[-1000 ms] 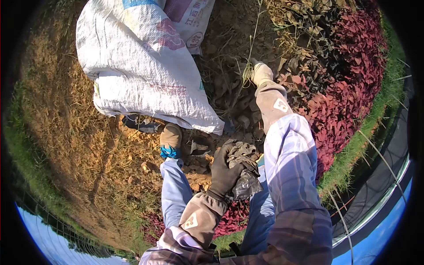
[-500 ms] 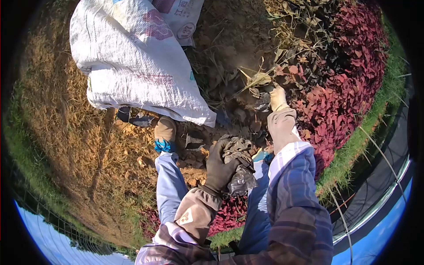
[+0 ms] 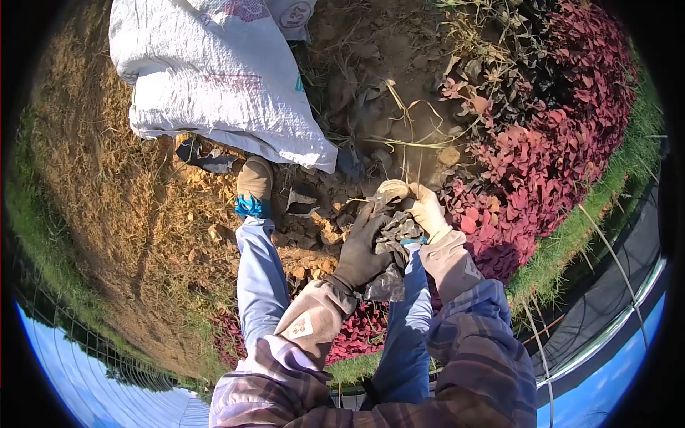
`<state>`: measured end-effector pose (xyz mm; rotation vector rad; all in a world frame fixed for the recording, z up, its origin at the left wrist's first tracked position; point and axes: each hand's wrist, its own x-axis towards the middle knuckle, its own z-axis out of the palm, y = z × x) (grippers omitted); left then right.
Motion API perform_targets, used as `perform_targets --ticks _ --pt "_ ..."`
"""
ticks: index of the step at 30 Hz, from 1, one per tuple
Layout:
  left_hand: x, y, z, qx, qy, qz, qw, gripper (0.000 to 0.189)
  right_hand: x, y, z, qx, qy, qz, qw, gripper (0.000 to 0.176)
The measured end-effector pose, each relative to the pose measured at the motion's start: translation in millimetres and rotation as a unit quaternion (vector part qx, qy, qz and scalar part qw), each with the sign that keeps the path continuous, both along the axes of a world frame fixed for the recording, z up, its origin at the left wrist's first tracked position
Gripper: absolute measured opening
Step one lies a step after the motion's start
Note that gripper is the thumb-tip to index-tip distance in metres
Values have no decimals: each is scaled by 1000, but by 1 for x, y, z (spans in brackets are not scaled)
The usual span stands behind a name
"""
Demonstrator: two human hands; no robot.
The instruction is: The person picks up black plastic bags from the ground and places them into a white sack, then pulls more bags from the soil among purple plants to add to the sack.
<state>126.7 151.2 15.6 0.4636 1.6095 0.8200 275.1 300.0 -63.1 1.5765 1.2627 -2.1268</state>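
Note:
My left hand (image 3: 360,251), in a dark glove, is closed around a crumpled bundle of dirty black plastic film (image 3: 387,284), held low in front of my legs. Part of the bundle hangs below the fingers. From the right, my right hand (image 3: 428,212) in a pale glove meets its upper end, thumb and fingers pinched together on the dark film there. Thin dry grass stalks (image 3: 405,153) show just beyond the right fingertips.
A white woven sack (image 3: 221,93) lies at the upper left, its edge near my left shoe (image 3: 255,178). Dark scraps of film (image 3: 207,158) lie on the dry soil. Red-leaved plants (image 3: 521,171) grow along the right, beside grass and a wire fence.
My right hand has come back from the ground by the red plants to the film bundle in my left hand. The view has shifted, and the sack sits higher in it.

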Motion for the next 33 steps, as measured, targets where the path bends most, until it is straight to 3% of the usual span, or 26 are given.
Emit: perform_targets --ticks 1,3,4,5,6,9,11,13,17,19,21,22,23,24,26,27,29,31,33 --pt "-1 0 -2 6 -33 3 999 74 3 -14 -4 -142 33 -115 983 27" --pt "-3 -1 -5 18 -95 9 995 79 -7 -21 28 -434 70 -304 845 22" --pt "-1 0 -4 27 -10 -23 999 85 -8 -26 31 -376 46 -255 890 20" --pt "-2 0 -3 8 -14 -40 999 84 -10 -30 34 -316 24 -203 927 19" --pt "-3 0 -1 -12 -19 -57 998 84 -13 -35 40 -320 -29 -264 909 15" --pt "4 -1 2 -79 3 -70 994 74 -15 -42 54 -330 -62 -251 908 16" --pt "22 -13 -7 -138 46 -57 988 66 -17 -42 59 -256 -10 -149 955 19" --pt "32 -20 -11 -118 94 5 989 51 -18 -38 66 -174 40 -46 983 23" --pt "26 -24 -18 -188 70 62 978 45 -34 -8 78 -27 -59 158 985 30" --pt "20 -20 -20 -220 55 89 970 44 -61 15 89 -31 -63 91 993 31" --pt "15 -15 -13 -241 46 109 963 45 -110 33 89 -72 18 46 996 30" --pt "12 -13 -9 -224 31 78 971 46 -128 35 66 73 49 69 994 32" --pt "14 -12 -6 -211 18 81 974 47 -146 39 37 218 81 91 968 34" --pt "15 -11 -3 -204 32 86 975 46 -165 46 10 358 9 148 922 38" --pt "10 -11 -3 -200 40 100 974 45 -184 59 -51 489 -144 296 808 45" --pt "6 -13 -6 -202 33 109 973 44 -184 64 -83 480 -222 388 755 46" --pt "-7 -14 -6 -202 16 125 971 42 -181 84 -103 409 -296 313 804 39" --pt "-19 -11 0 -197 -5 140 970 40 -169 109 -76 289 -310 93 901 27" --pt "-18 -11 -1 -207 4 124 970 41 -116 132 -98 345 -351 54 869 21"
